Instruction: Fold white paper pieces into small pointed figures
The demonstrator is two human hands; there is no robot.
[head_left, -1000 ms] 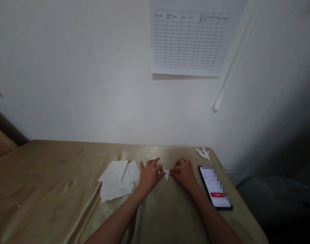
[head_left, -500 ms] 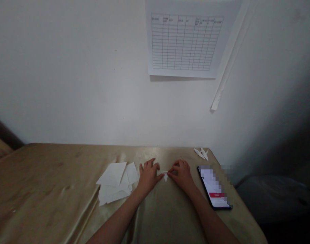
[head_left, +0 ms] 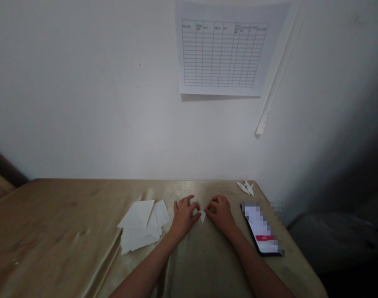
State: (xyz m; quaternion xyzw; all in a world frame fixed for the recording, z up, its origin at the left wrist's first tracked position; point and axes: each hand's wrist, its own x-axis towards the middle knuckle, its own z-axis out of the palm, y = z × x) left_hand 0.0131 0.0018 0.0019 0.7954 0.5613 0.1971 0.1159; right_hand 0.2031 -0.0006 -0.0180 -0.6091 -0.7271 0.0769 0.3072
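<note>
On the brownish surface (head_left: 204,265), the left hand (head_left: 183,215) and right hand (head_left: 221,213) faced each other, about equally near the small folded paper (head_left: 202,217) between them. Its long axis ran fore and aft, narrow tip on the near side. The right fingers pinched its right corner; whether the curled left fingers gripped the opposite corner, I couldn't tell.

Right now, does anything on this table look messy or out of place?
The paper pile beside the left hand looks untidy: its sheets lie at different angles, edges unaligned. The table covering is creased near it. Nothing looks spilled.
</note>
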